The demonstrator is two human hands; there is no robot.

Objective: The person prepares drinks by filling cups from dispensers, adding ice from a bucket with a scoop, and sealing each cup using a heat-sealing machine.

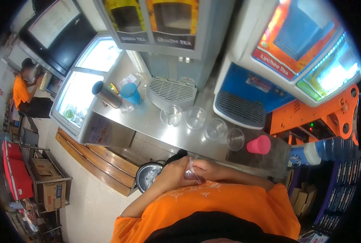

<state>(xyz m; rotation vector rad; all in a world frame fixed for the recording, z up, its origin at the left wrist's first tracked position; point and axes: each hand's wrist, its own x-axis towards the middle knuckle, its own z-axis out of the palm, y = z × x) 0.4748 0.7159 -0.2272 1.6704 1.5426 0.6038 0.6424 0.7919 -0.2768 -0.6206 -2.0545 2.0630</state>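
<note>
Close to the orange shirt, my left hand (174,175) and my right hand (210,169) meet around a small clear plastic item (192,173), which looks like a thin bag or cup. The fingers of both hands are curled against it. Beyond them, several clear plastic cups (195,118) stand in a row on the steel counter (148,128). A pink cup (258,145) is at the right end of that row. Farther left are a blue cup (130,93) and a metal tumbler (106,94).
Two drink dispensers (176,91) (240,108) stand behind the cups. A round black-rimmed container (148,176) and a wooden bench (93,162) are below the counter. A person in orange (21,92) stands far left. Water bottles (330,150) are at right.
</note>
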